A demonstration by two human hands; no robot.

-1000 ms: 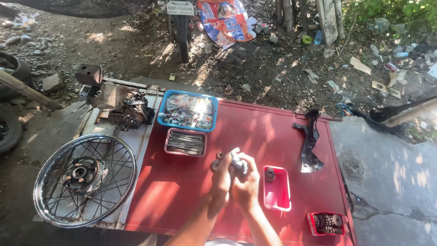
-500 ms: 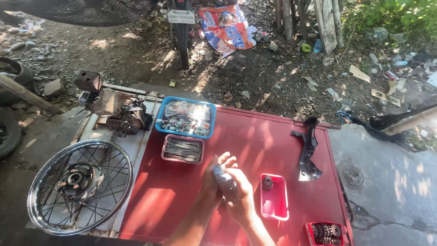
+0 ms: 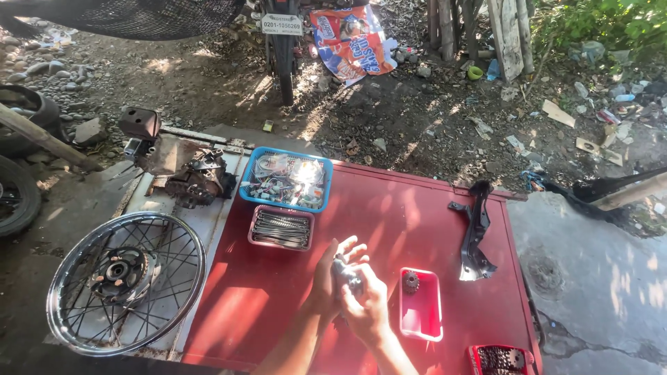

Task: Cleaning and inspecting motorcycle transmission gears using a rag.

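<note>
Both my hands meet over the red table (image 3: 389, 208) near its front edge. My left hand (image 3: 328, 276) cups a small grey metal part (image 3: 345, 272) with its fingers spread upward. My right hand (image 3: 368, 311) closes around the same part from the front. Just right of my hands a pink tray (image 3: 422, 323) holds a small dark gear (image 3: 410, 280). Farther back on the table lie a tray of metal spokes (image 3: 281, 228) and a blue basket (image 3: 286, 180) full of small parts in clear bags.
A spoked wheel (image 3: 126, 280) lies left of the table, with an engine block (image 3: 198, 179) behind it. A black bracket (image 3: 475, 232) rests near the table's right edge. A red basket of chain (image 3: 501, 360) sits at the front right corner. A motorcycle wheel (image 3: 285, 55) stands beyond.
My hands have stayed together on the metal part, turning it slightly; my left fingers are spread more. The view has shifted a little.
</note>
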